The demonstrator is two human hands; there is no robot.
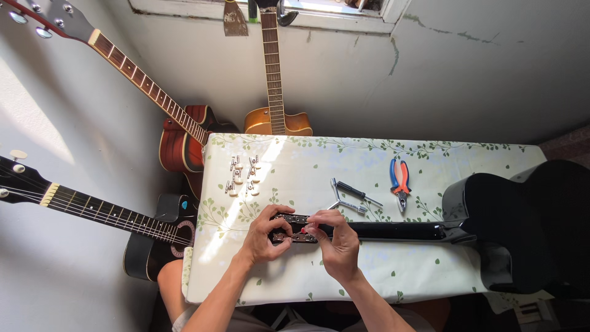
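A black guitar (522,221) lies face down across the table, its neck (393,231) pointing left. My left hand (263,237) grips the left end of its headstock (294,227). My right hand (335,241) rests on the headstock's right part, fingertips pinching something small and red against it. Several loose tuning pegs (243,175) lie in a group on the tablecloth, up and to the left of my hands.
A screwdriver (358,193), a metal wrench (347,205) and orange-and-blue pliers (400,181) lie behind the neck. The table (307,276) has a leaf-print cloth. Three guitars lean against the walls: brown-red (181,144), amber (276,117), black (147,237).
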